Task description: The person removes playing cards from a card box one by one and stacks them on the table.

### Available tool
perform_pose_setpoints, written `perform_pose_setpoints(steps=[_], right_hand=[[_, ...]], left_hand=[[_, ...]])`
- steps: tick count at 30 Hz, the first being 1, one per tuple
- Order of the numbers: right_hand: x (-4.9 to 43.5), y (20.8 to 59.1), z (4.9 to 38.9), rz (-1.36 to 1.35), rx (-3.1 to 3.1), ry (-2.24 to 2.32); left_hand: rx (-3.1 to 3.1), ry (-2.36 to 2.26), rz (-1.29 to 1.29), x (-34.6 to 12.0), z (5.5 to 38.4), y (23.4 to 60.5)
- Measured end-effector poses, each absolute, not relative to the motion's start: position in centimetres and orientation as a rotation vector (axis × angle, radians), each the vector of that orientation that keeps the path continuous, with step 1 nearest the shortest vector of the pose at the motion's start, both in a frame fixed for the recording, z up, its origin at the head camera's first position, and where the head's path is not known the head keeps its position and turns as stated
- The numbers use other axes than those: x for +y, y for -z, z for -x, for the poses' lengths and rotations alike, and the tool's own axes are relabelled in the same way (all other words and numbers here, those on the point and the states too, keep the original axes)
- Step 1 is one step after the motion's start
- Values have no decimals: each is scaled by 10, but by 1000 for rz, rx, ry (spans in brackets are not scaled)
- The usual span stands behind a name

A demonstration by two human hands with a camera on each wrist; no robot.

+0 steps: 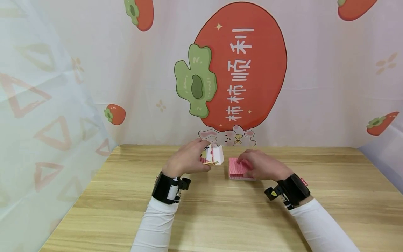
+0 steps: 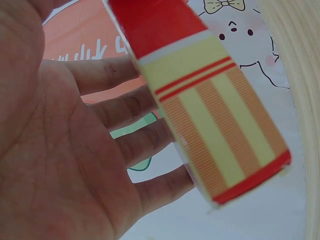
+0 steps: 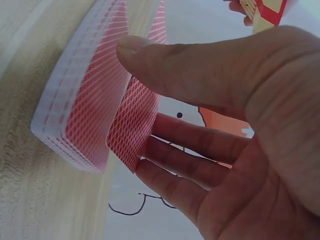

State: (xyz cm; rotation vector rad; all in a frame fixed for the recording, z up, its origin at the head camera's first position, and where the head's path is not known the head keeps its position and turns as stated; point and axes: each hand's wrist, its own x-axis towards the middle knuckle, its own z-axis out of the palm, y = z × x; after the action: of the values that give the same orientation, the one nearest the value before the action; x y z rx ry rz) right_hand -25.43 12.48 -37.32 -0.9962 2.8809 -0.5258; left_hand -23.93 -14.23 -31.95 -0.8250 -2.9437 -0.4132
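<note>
My left hand [image 1: 188, 157] holds a card box [image 1: 217, 154] by its sides, with its white flap standing open toward the right. In the left wrist view the card box [image 2: 210, 120] shows a red, yellow and orange-striped side, and the fingers reach behind it. My right hand [image 1: 262, 164] is over a deck of playing cards [image 1: 234, 168] with red-patterned backs, lying on the table. In the right wrist view, its thumb and fingers pinch a playing card [image 3: 135, 120] raised apart from the thick deck [image 3: 85, 110].
The wooden table [image 1: 220, 217] runs back to a cloth backdrop [image 1: 321, 87] printed with persimmons and a rabbit. A further cloth [image 1: 37, 147] hangs along the left side.
</note>
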Motion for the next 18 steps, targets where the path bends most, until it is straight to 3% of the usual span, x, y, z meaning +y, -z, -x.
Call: perform_pose_setpoints(steps=[18], right_hand=[[124,379,257,996,2884,565]], left_hand=[[-2947,390,828,-142,239,319]])
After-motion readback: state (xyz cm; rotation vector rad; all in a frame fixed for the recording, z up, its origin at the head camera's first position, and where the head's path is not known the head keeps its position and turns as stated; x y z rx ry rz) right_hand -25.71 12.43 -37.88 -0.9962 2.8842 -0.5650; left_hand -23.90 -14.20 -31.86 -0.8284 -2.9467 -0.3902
